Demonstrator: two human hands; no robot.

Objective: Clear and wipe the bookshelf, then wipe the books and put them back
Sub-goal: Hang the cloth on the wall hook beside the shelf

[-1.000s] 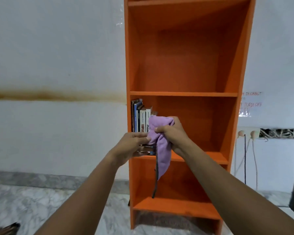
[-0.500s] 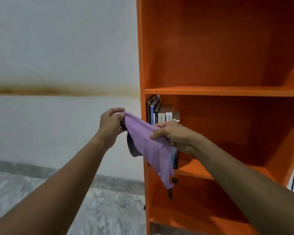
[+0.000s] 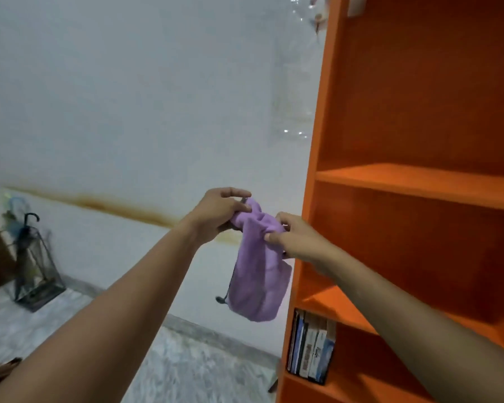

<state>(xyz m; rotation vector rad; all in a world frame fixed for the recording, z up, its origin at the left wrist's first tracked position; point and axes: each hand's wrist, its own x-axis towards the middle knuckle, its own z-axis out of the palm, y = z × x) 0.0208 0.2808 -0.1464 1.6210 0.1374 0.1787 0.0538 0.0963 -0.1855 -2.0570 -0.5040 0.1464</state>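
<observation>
Purple cloth [image 3: 259,280] is being gripped by left hand [image 3: 218,212] and pinched by right hand [image 3: 297,242] | books [image 3: 310,350] shelved below right hand

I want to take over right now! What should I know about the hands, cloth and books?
Left hand: pinches the top of the purple cloth.
Right hand: pinches it too; it hangs in the air, left of the orange bookshelf.
Books: upright at the left end of a lower shelf.
Done: cloth ready; the two shelves above the books show nothing on them.
Left: take the books out, wipe shelves and books, put them back. Whether anything is wiped yet cannot be told.
</observation>
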